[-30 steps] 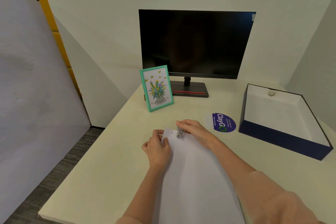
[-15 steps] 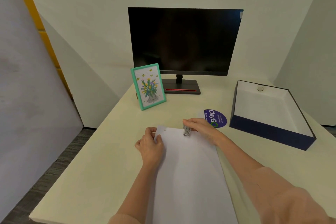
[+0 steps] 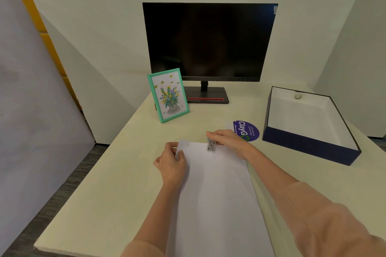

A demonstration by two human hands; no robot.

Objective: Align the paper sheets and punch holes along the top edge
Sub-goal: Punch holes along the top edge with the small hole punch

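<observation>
Right hand (image 3: 227, 140) grips my small metal hole punch (image 3: 211, 144) on the top edge of the paper sheets (image 3: 217, 194); left hand (image 3: 171, 162) pinches their top-left corner, beside one punched hole (image 3: 187, 145).

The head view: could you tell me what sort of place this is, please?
Probably an office desk: a dark monitor, a framed flower picture and an open storage box stand on the pale table.
</observation>
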